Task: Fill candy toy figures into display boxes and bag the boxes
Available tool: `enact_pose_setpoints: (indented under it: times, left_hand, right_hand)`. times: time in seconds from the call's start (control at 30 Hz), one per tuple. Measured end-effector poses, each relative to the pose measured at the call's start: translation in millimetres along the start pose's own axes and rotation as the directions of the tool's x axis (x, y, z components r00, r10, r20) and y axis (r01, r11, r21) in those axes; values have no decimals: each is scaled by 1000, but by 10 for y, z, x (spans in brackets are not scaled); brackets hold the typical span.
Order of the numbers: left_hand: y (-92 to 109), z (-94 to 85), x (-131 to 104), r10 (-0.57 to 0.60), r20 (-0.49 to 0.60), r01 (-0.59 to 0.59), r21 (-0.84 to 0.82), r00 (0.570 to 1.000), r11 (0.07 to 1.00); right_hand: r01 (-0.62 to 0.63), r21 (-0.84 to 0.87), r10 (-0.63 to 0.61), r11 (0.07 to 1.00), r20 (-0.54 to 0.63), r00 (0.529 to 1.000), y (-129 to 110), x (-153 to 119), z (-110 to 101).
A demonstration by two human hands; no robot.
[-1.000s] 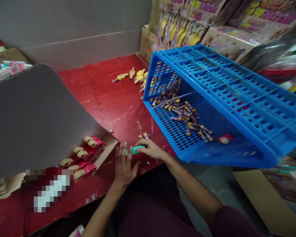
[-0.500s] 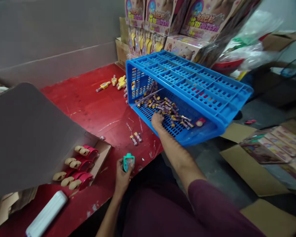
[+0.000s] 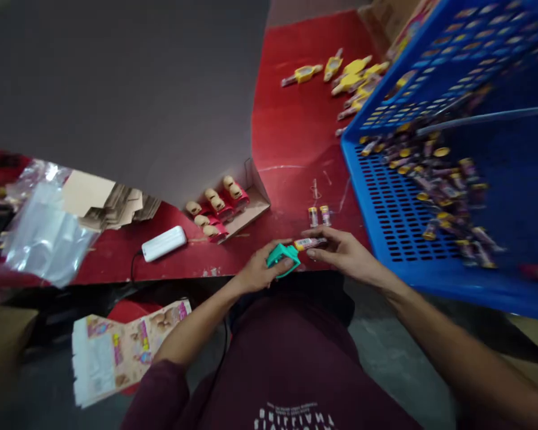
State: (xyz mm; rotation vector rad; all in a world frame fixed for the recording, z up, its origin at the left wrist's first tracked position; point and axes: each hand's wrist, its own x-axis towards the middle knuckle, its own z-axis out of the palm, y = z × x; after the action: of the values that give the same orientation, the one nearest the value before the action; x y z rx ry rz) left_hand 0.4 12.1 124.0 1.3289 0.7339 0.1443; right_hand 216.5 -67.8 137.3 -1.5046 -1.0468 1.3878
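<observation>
My left hand [image 3: 260, 269] is closed on a green plastic piece [image 3: 283, 259] at the front edge of the red table [image 3: 291, 173]. My right hand [image 3: 341, 254] pinches a small tube [image 3: 308, 243] with a yellow-orange end, which points at the green piece and seems to touch it. Just beyond my right hand, two similar tubes [image 3: 319, 216] stand side by side on the table. To the right, a blue crate [image 3: 363, 203] lies on its side with many such tubes in it.
Several yellow pieces [image 3: 352, 77] lie at the back of the table. An open carton [image 3: 251, 218] holds red pieces with tan heads. A white device [image 3: 164, 243] with a cable, flat cardboard [image 3: 116, 203] and clear bags [image 3: 47, 233] are at the left.
My right hand has come out of the blue crate with a tube and is now beside the green piece in my left hand. The view has swung down and to the left.
</observation>
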Motion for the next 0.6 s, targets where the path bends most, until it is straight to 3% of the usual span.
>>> enact_pose_setpoints:
  times: [0.2, 0.3, 0.4, 0.5, 0.6]
  left_hand:
    - [2, -34, -123, -131, 235, 147, -51, 963, 988]
    - [-44, -3, -148, -72, 202, 74, 0, 977, 997]
    - [-76, 45, -187, 32, 162, -51, 110, 986, 993]
    - [-79, 89, -240, 10, 177, -36, 141, 984, 989]
    - [-73, 124, -273, -34, 215, 4, 138, 976, 990]
  right_hand:
    - [29, -130, -4, 991, 192, 981, -18, -73, 39]
    - [119, -199, -81, 973, 188, 979, -13, -148, 70]
    - [284, -290, -227, 914, 215, 950, -18, -221, 96]
    - [388, -335, -302, 858, 283, 911, -11, -275, 95]
    - [396, -359, -290, 845, 316, 904, 31, -312, 75]
